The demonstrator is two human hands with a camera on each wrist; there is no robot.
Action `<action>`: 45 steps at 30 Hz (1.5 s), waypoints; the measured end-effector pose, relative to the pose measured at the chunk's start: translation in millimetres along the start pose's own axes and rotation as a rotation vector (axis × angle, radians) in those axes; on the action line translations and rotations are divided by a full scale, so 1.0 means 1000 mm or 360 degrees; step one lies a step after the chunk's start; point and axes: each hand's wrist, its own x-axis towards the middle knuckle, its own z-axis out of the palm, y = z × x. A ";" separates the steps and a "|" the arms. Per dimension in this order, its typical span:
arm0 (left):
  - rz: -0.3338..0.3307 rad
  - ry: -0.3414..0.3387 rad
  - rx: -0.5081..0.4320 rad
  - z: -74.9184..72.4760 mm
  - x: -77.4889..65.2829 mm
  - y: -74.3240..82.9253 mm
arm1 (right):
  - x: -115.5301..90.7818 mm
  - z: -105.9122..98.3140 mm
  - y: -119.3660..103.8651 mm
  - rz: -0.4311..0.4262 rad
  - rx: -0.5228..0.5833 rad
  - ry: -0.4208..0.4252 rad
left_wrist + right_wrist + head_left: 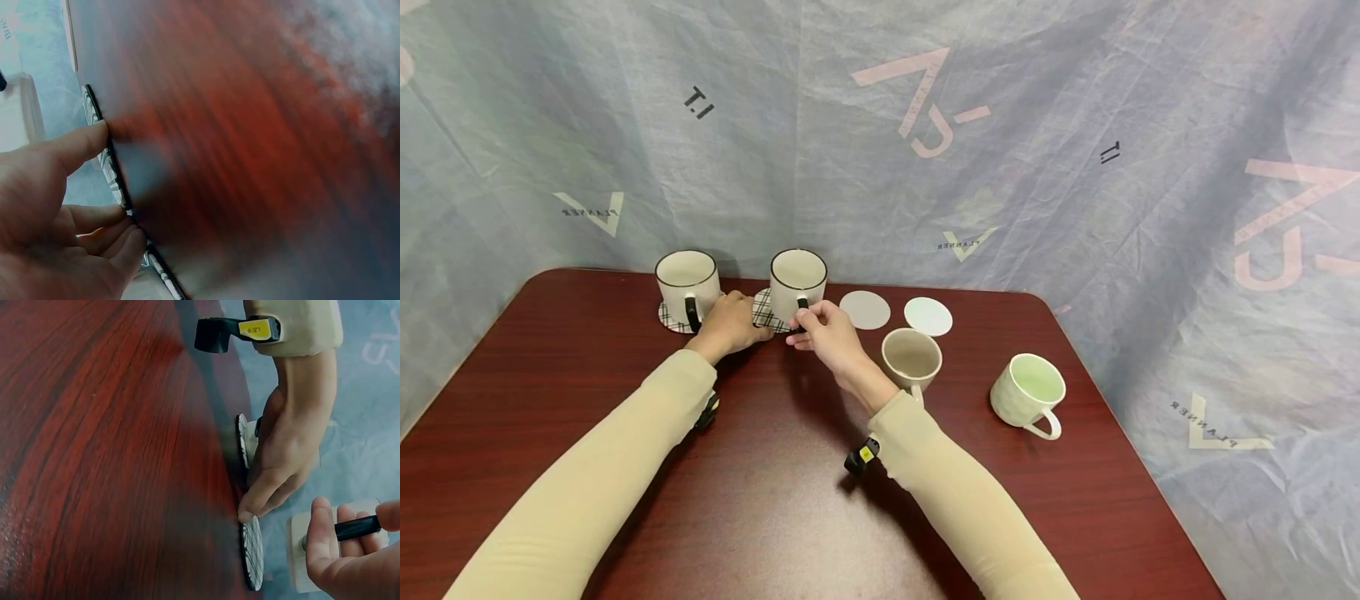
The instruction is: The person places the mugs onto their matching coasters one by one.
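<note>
My right hand [831, 337] pinches the black handle [357, 528] of a white mug [790, 292] with a black rim. In the right wrist view the mug hovers a little above a round plaid coaster [252, 556]. My left hand [730, 325] lies between this coaster and a second plaid coaster [672, 318], its thumb [87, 142] touching the edge of the first. A matching white mug [681, 279] with a black handle stands upright on the second coaster, beside the left hand.
A beige mug [912, 354] stands right of my right forearm, partly behind it. Farther right is a pale green mug [1022, 396]. Two plain round coasters, one grey [865, 310] and one white [928, 317], lie near the table's back edge. A printed curtain [880, 183] hangs behind.
</note>
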 end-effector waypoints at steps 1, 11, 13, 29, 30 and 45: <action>0.0004 0.0002 -0.0002 0.000 0.000 0.000 | 0.001 0.001 0.001 -0.0002 -0.0005 0.0003; -0.0003 -0.0008 0.0005 -0.001 -0.001 0.000 | 0.014 0.006 0.008 -0.0032 -0.0029 0.0039; -0.0007 -0.0013 0.0007 0.000 0.000 0.000 | 0.016 0.007 0.009 -0.0034 -0.0033 0.0052; -0.0030 -0.0031 0.0005 -0.002 -0.001 0.001 | 0.026 0.010 0.014 -0.0049 -0.0058 0.0038; -0.0034 -0.0032 0.0000 -0.002 -0.001 0.001 | 0.027 0.011 0.014 -0.0050 -0.0056 0.0039; -0.0019 -0.0037 0.0015 0.001 0.002 -0.002 | 0.032 0.017 0.018 -0.0027 -0.0062 0.0059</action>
